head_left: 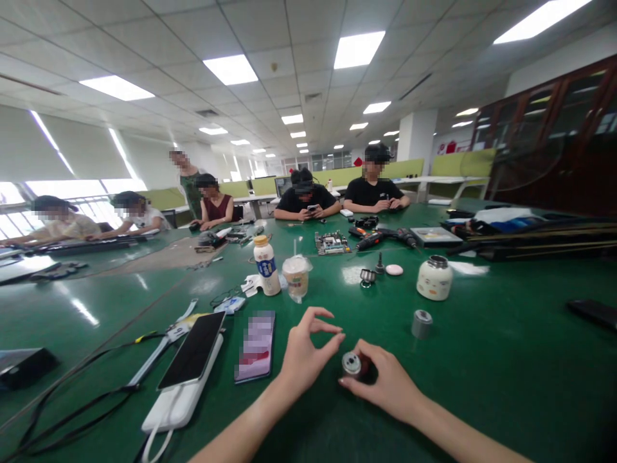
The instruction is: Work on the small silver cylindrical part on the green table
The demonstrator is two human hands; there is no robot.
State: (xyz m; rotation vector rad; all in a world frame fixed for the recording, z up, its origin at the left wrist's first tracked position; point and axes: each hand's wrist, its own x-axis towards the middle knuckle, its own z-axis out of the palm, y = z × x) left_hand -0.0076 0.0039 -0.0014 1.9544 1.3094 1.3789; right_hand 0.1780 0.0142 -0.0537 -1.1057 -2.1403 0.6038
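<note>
My right hand [388, 381] has its thumb and fingers around a small metal cylinder [351, 364] with dark holes in its top face. The cylinder is at the green table's surface; whether it touches the table I cannot tell. Left of it, my left hand [308, 350] is raised with fingers apart and nothing in them. A short silver cylinder [422, 325] stands to the right, beyond my right hand. Behind that is a cream-coloured thermos [434, 281] with a face design and an uncovered metal neck. Metal thermos parts [367, 277] and a pink oval piece [394, 270] lie farther back.
Left of my hands lie a phone [255, 347], another phone [193, 350] on a white power bank [180, 408], and cables. A milk bottle [267, 267] and a plastic drink cup [296, 276] stand ahead. Beyond are a circuit board [332, 242], power drills [369, 241] and several seated people.
</note>
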